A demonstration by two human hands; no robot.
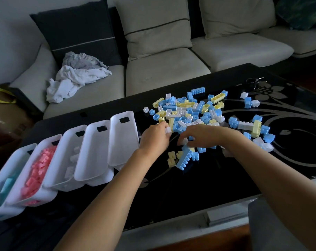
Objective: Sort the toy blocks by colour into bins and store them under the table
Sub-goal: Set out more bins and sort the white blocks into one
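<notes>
Sorting step under way. Your left hand pinches a white block at the near edge of the pile. Your right hand curls round a second white block. Next, carry both to the third bin, which holds whites.

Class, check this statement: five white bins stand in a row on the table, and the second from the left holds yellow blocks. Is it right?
Not quite. The head view shows the second bin from the left holding pink blocks, not yellow. The rest stands: five white bins in a row on the table.
</notes>
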